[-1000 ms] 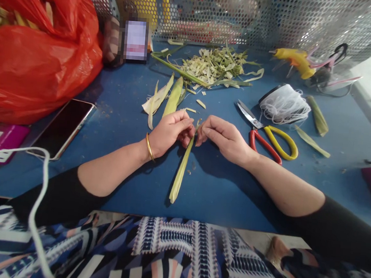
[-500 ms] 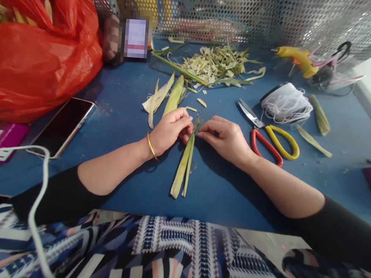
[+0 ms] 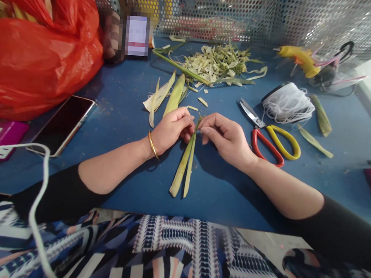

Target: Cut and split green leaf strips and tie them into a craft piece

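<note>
My left hand [image 3: 176, 129] is closed at the upper end of two joined green husk strips [image 3: 183, 166], which hang toward me in a narrow V above the blue table. A gold bangle circles that wrist. From the other side, my right hand [image 3: 225, 135] pinches close to the strips' narrow top; whatever lies between its fingertips is too small to make out. Behind my left hand lie a wide green husk [image 3: 175, 95] and paler dry husk pieces [image 3: 157, 99]. Scissors [image 3: 267, 132] with one red and one yellow handle rest to the right of my right hand, blades partly apart.
White thread [image 3: 288, 104] sits behind the scissors, near loose husks [image 3: 321, 116]. A heap of husk scraps [image 3: 216, 63] lies at the back, with a yellow glue gun [image 3: 299, 59] to its right. Leftward are a red plastic bag [image 3: 44, 65], a phone [image 3: 62, 124] and a white cable [image 3: 45, 175].
My right hand has turned slightly, and its fingers have shifted up around the top of the husk strips. The strips lean a little more; my left hand has barely moved.
</note>
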`<act>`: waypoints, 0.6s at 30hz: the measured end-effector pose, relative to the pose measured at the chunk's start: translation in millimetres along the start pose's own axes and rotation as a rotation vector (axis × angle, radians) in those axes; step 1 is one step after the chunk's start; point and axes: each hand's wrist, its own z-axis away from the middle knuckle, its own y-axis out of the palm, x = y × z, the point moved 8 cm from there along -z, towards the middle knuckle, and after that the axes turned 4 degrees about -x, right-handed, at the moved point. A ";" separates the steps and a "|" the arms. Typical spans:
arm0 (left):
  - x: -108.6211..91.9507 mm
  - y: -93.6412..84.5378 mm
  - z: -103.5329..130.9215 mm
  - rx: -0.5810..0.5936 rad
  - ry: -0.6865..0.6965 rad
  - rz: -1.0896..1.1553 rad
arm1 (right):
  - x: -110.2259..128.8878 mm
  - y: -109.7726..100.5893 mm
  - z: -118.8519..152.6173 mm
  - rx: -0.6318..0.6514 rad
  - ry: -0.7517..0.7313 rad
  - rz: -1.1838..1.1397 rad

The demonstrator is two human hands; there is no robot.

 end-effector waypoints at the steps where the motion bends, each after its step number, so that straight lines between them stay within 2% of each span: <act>1: 0.2 0.1 -0.1 0.002 -0.002 -0.002 | 0.7 0.1 0.3 -0.004 -0.002 -0.017; 3: 0.1 0.1 0.1 0.003 -0.004 -0.004 | 0.4 2.1 1.0 0.011 0.004 -0.073; 8: -1.9 2.7 1.4 0.018 0.004 -0.007 | -6.2 14.7 3.6 0.153 0.057 -0.186; 18: -11.3 4.1 4.2 0.021 0.151 -0.220 | -2.1 11.7 1.3 0.206 -0.027 0.176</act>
